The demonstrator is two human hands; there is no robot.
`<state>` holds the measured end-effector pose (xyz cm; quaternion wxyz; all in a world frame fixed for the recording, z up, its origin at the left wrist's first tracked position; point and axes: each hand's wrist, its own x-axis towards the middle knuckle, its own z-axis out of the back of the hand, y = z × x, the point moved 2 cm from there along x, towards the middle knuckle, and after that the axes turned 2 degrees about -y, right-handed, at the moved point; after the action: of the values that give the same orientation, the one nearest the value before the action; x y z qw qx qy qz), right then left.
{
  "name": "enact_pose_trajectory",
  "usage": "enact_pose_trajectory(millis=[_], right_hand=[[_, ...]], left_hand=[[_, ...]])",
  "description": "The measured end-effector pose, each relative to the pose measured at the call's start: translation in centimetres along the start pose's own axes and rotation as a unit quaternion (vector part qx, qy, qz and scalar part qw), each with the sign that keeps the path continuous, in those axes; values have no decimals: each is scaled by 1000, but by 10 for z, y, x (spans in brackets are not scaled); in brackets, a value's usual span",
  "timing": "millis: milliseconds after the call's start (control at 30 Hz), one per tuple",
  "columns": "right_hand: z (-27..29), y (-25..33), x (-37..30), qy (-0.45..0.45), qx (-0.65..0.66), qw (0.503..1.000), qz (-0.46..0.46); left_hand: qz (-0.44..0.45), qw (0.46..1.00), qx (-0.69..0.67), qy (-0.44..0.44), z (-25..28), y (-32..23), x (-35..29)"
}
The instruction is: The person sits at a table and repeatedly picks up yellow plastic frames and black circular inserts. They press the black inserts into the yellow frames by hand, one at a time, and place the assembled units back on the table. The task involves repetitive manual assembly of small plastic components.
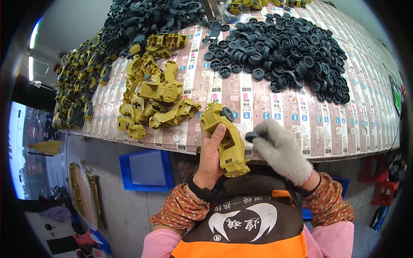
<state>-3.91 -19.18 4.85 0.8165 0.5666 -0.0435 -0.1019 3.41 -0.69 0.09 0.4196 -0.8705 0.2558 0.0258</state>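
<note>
My bare left hand (209, 155) is wrapped round a yellow plastic toy car body (232, 151), held tilted over the table's near edge. One black wheel (227, 114) sits on the upper end of that body. Just to the right, my right hand (279, 148), in a pale knitted glove, pinches another black toy wheel (251, 136) between thumb and fingers. This wheel is apart from the car body. Beyond my left hand lies a loose heap of yellow car bodies (161, 91).
A big pile of black wheels (292, 56) spreads over the table (275, 116) at far right. Dark plastic parts (150, 17) are heaped at the back, with yellow-and-black pieces (81, 81) at far left. Below stand a blue tray (146, 171) and red stools (383, 185).
</note>
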Motion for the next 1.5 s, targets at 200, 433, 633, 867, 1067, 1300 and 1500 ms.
enact_pose_trajectory(millis=[200, 433, 633, 867, 1067, 1300, 1500], right_hand=[[-19, -6, -29, -7, 20, 1000, 21], [-27, -3, -43, -17, -14, 999, 48], [-32, -15, -45, -18, 79, 997, 22], [-30, -17, -43, -17, 107, 994, -28], [-30, -3, -48, -39, -17, 996, 75], [-31, -3, -49, -22, -51, 992, 115], [-18, 24, -24, 51, -64, 996, 38]], left_hand=[[-79, 996, 30, -39, -3, -1, -3], [-160, 984, 63, -52, -2, 0, -3], [-169, 979, 100, -49, -2, -5, -8], [-178, 974, 132, -44, 0, -4, -7], [-261, 954, 148, -32, -8, -3, -13], [-392, 872, 292, -23, 0, 12, -16], [-425, 868, 258, -9, -23, 6, -7]])
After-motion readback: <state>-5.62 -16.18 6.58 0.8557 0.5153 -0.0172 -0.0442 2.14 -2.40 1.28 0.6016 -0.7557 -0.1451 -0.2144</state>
